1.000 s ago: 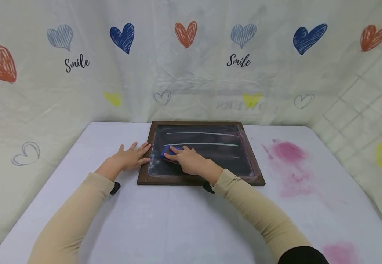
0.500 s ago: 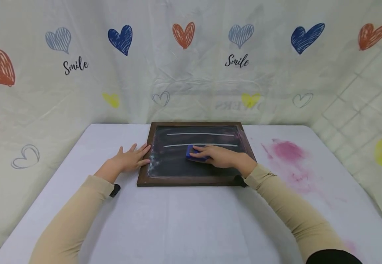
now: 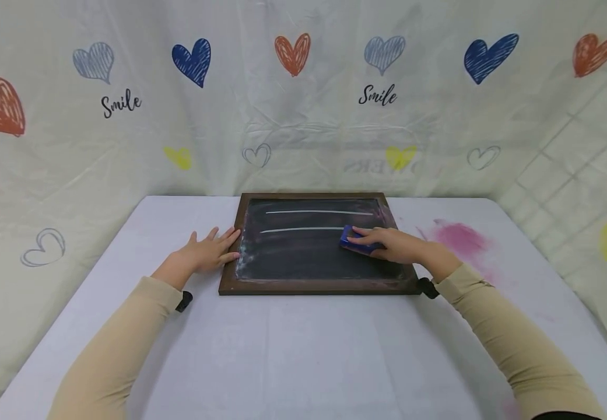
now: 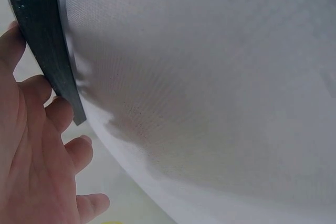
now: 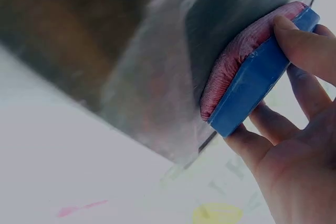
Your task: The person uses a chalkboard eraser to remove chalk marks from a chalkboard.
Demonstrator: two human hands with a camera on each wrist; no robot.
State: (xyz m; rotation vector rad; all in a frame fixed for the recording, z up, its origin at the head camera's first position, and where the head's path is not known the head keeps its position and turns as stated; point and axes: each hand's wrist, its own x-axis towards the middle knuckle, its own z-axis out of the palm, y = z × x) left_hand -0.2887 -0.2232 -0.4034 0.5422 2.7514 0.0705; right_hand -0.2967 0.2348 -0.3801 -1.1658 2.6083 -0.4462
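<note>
Clearly, in the head view, you have before you a rectangular blackboard [image 3: 293, 256] in a dark brown wooden frame [image 3: 308, 287], lying on the white tabletop [image 3: 303, 350] near its far edge. Your left hand [image 3: 204, 252] rests at the left side of the frame, with its fingers spread wide and holding nothing. Your right hand [image 3: 400, 247] holds an oblong blue eraser [image 3: 355, 247] on the right half of the black surface. About the progress, I judge that the wiping is only partly done. Below the eraser I find no bright stroke, only some pale dust near the left border. Two strokes are left: the upper white chalk line [image 3: 319, 212] looks whole, while the lower white chalk line [image 3: 303, 229] runs from the left until the eraser and does not show beyond it. What lies under your hand, I cannot tell. Beside the board, on the right, there is a pink stain [image 3: 460, 239] on the tabletop.

In the left wrist view, you see some of your fingers against the dark edge of the frame, with gaps between them.

In the right wrist view, your thumb and fingers pinch the blue body of the eraser, and its pinkish fibre pad [image 5: 241, 53] faces the blackboard and seems to touch it. The surface is blurred here, so from this side I cannot judge how clean it is.
</note>
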